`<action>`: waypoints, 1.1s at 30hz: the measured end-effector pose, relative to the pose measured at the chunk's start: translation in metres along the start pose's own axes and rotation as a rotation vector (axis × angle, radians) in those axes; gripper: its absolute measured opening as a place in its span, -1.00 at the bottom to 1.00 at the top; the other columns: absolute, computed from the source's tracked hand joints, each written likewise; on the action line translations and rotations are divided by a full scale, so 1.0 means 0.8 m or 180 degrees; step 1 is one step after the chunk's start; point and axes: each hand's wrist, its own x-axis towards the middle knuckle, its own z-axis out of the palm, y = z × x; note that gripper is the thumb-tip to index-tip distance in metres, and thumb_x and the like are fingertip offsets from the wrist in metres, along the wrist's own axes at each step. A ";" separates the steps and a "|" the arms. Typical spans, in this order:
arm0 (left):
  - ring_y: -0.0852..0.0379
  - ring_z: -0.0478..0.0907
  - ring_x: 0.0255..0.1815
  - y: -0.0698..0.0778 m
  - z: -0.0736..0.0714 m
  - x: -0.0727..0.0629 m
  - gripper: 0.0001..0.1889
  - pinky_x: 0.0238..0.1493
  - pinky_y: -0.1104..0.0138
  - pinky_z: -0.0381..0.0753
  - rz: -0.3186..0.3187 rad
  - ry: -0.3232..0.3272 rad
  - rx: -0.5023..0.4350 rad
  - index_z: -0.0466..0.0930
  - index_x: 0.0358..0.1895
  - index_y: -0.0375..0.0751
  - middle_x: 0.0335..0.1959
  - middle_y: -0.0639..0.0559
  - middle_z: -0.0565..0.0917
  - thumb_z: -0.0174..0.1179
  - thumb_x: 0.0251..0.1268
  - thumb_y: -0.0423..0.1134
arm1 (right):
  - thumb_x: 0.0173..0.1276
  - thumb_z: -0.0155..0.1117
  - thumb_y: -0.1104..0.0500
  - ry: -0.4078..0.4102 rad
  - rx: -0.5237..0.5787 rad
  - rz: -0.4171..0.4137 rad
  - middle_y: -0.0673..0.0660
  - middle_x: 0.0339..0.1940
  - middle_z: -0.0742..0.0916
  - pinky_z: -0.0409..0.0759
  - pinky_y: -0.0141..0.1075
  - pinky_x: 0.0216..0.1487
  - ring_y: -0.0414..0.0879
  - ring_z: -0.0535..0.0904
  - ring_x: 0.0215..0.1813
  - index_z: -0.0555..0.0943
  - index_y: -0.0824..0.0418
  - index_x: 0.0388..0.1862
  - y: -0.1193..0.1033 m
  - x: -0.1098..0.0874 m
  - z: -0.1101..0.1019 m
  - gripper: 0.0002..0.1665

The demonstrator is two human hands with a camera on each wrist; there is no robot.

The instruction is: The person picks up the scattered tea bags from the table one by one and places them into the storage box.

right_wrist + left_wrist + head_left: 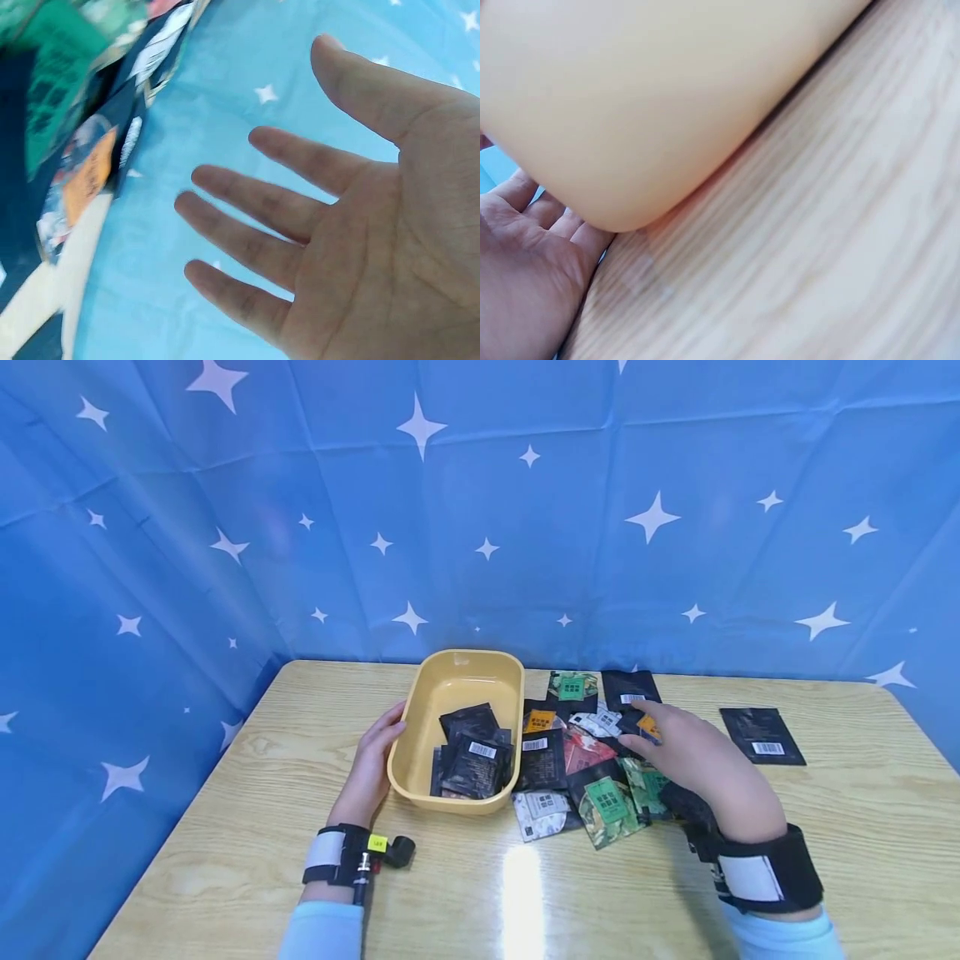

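A yellow plastic tub [455, 806] stands on the table with several black sachets [480, 764] inside it. My left hand [378, 752] rests against the tub's left side; in the left wrist view its fingers [547, 214] lie along the outer wall. Above the right part of a spread of sachets hovers my right hand [701, 760]. Its fingers [247, 202] are straight and spread in the right wrist view, with nothing in them. Nearest to it are a sachet with an orange label [649, 727] and a green-labelled sachet [652, 789], partly covered by the hand.
Right of the tub, more sachets overlap, among them a green one [606, 802], a red one [585, 750] and a white one [543, 810]. One black sachet [762, 735] lies apart at the right. A blue star-patterned curtain [480, 527] hangs behind the table [450, 893].
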 end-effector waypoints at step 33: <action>0.02 0.27 0.41 0.002 0.003 -0.001 -0.46 0.34 0.35 0.35 -0.0034 0.0017 -0.0010 0.18 0.51 -0.25 0.48 -0.07 0.26 -0.12 0.51 -0.28 | 0.46 0.09 0.36 -0.0040 -0.0094 0.0674 0.60 0.14 0.53 0.50 0.26 0.06 0.43 0.52 0.09 0.24 0.61 0.37 0.073 0.018 0.028 -0.42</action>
